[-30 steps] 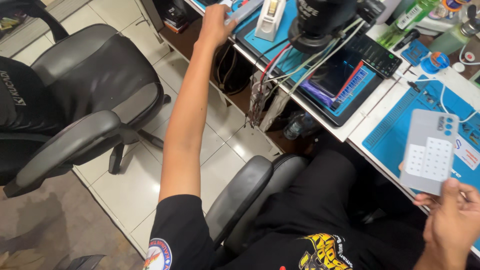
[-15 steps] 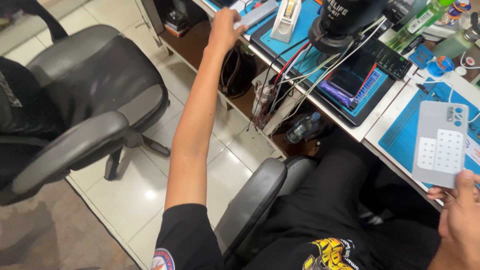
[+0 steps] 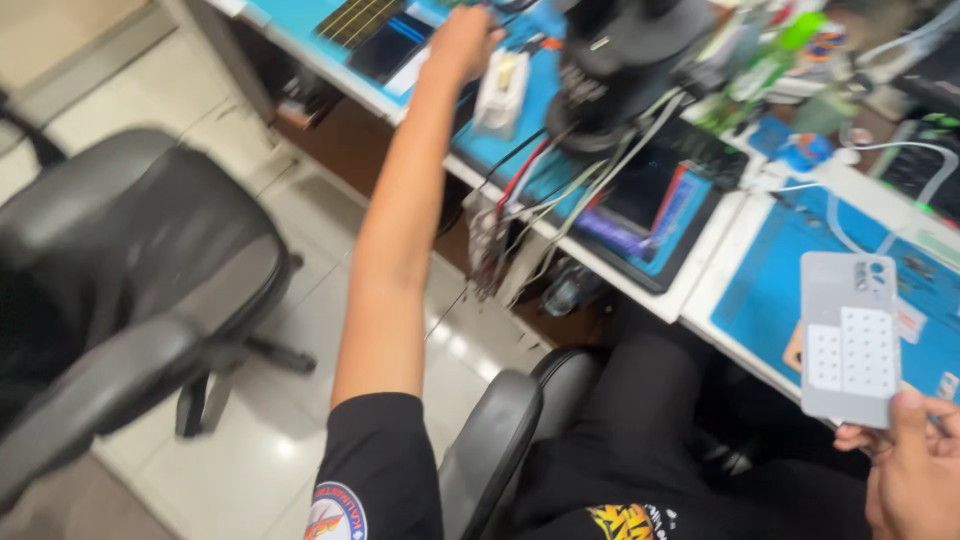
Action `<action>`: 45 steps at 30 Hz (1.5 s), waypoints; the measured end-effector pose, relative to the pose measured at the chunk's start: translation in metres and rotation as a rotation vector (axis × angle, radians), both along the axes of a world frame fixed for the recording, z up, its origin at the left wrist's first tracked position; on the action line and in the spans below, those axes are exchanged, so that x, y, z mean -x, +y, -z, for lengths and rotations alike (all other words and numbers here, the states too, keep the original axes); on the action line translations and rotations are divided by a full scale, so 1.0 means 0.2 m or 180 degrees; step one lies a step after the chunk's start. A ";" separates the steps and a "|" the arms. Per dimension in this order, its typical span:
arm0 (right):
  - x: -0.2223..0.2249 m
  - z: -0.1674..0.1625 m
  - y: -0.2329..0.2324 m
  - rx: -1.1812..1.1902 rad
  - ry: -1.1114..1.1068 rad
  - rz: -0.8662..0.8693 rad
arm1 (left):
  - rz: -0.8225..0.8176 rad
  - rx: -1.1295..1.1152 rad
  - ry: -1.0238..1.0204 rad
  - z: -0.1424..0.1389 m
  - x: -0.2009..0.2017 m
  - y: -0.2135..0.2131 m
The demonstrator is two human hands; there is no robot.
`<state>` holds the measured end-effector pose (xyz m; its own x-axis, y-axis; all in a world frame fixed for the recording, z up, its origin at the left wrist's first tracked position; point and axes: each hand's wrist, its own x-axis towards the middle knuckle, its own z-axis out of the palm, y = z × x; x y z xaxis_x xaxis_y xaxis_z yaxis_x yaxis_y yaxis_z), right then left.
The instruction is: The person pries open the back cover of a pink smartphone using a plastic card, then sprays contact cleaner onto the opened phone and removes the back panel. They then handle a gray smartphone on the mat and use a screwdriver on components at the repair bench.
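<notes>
My right hand (image 3: 915, 470) holds a grey phone (image 3: 850, 335) by its lower edge, back side up, with white dotted patches on it, above a blue work mat (image 3: 770, 300). My left arm stretches far out to the left across the bench. My left hand (image 3: 462, 40) rests on the blue mat at the far bench, beside a white box-shaped device (image 3: 500, 92) and a dark phone (image 3: 385, 50). Whether the left fingers grip anything is hidden by blur.
A black microscope base (image 3: 625, 70) with a bundle of cables (image 3: 520, 200) stands mid-bench. A dark tablet-like pad (image 3: 660, 205) lies by it. An empty black office chair (image 3: 120, 290) stands at left on the tiled floor. My own chair's armrest (image 3: 495, 430) is below.
The view has swung left and down. My left hand reached further along the bench, past the white device. The phone stays in my right hand.
</notes>
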<state>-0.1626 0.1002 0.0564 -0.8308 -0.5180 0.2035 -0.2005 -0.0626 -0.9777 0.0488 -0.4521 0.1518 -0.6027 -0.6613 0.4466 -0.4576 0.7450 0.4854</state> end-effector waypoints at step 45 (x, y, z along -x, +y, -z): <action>0.28 0.07 0.09 0.0156 -0.1092 0.0206 | -0.0834 -0.0797 -0.1010 -0.19 0.13 0.11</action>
